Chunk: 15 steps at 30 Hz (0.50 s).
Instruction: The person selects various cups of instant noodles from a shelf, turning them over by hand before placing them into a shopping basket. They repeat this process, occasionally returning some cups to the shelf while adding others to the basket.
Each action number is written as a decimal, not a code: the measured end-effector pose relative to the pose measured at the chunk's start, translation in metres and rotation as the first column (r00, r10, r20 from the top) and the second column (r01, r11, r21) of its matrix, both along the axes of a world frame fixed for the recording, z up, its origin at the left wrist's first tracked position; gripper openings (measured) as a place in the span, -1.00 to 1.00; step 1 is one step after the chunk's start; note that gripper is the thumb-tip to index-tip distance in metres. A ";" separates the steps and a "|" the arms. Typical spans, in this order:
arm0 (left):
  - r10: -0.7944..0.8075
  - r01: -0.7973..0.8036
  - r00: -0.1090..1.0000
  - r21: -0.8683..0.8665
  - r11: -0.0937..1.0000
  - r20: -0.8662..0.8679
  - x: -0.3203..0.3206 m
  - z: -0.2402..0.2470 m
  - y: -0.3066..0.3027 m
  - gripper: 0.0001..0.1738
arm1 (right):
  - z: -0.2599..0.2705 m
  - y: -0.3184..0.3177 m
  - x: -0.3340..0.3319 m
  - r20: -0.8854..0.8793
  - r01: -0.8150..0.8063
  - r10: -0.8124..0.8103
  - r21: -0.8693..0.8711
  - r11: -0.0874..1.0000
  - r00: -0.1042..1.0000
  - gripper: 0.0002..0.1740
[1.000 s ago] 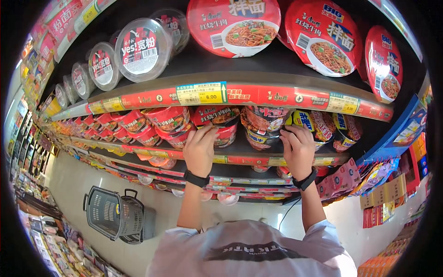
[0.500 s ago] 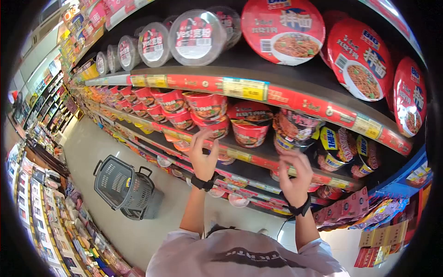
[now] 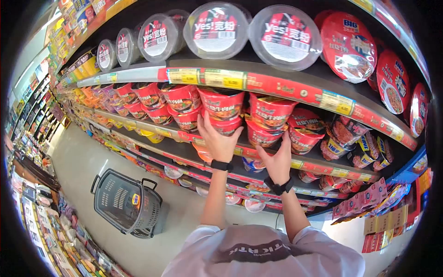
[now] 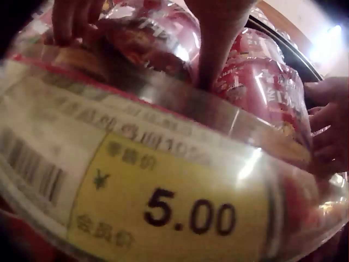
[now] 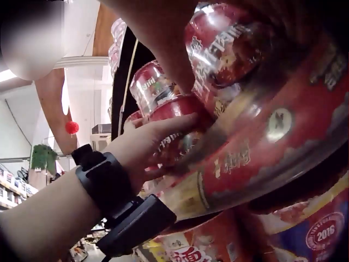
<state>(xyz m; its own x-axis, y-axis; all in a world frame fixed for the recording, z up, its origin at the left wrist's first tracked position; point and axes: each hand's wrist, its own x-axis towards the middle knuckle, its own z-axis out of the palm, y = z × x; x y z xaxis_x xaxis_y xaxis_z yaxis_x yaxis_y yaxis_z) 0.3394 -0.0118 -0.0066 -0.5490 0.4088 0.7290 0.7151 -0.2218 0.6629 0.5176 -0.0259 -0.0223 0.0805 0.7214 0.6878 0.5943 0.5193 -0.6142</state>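
Note:
In the head view my left hand (image 3: 218,141) spans a lower red noodle bowl (image 3: 227,126), fingers at its left side and thumb at its right. Another red bowl (image 3: 221,104) is stacked on top of it. To the right, my right hand (image 3: 277,161) holds the lower bowl (image 3: 262,133) of the neighbouring stack, fingers along its right side and thumb low at its front. That stack's upper bowl (image 3: 272,111) leans slightly. The left wrist view has a bowl (image 4: 155,35) between my left fingers and thumb, behind the shelf-edge price label (image 4: 163,185).
More red bowls (image 3: 183,98) line the shelf leftward; a single red bowl (image 3: 304,131) and dark noodle cups (image 3: 336,151) stand to the right. Clear-lidded tubs (image 3: 217,30) fill the shelf above, its price rail (image 3: 258,83) overhanging. A grey basket (image 3: 129,203) stands on the floor.
The view has shifted left along the shelf. Both hands have moved from the noodle cups and bowl farther right, drawn back, then come up around two stacks of red bowls.

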 end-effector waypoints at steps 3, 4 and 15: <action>-0.029 0.029 0.999 0.037 0.999 0.012 -0.010 -0.007 0.011 0.28 | 0.006 0.004 -0.023 -0.092 0.071 -0.078 -0.080 0.994 0.993 0.18; -0.072 0.070 0.997 0.053 0.996 0.038 -0.011 -0.010 0.012 0.25 | 0.009 0.005 -0.028 -0.134 0.066 -0.083 -0.126 0.990 0.988 0.21; -0.076 0.069 0.994 0.096 0.993 0.079 -0.019 -0.014 0.016 0.21 | 0.011 0.004 -0.035 -0.048 0.155 -0.159 -0.087 0.984 0.986 0.11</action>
<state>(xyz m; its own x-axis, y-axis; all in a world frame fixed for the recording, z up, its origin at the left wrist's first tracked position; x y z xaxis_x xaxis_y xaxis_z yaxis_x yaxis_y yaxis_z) 0.3208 0.0046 -0.0204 -0.5800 0.3823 0.7193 0.6389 -0.3344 0.6928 0.4828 -0.0216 -0.0110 0.2334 0.7509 0.6178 0.6286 0.3682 -0.6850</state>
